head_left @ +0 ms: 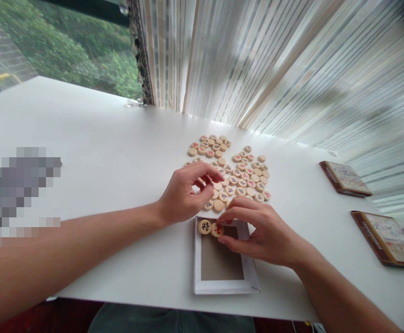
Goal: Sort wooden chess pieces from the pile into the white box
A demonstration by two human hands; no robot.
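Note:
A shallow white box (197,263) with a brown bottom lies near the table's front edge. In its far left corner is a wooden Chinese chess piece (205,226) with a black character. Beside it, my right hand (257,231) grips a piece with a red character (217,230) between thumb and fingers, inside the box. My left hand (189,189) hovers over the near left part of the spread of chess pieces (241,190), fingers curved and thumb apart from the index finger. A plain-faced piece (217,186) shows by its fingertips; I see nothing held there.
Many round pieces, some character-side up and some blank, cover the middle of the white table (118,162). Two brown-edged boxes with pictured tops, a farther one (347,178) and a nearer one (391,238), lie at right. A blurred-out object (17,185) is at left. Striped curtains (222,60) hang behind.

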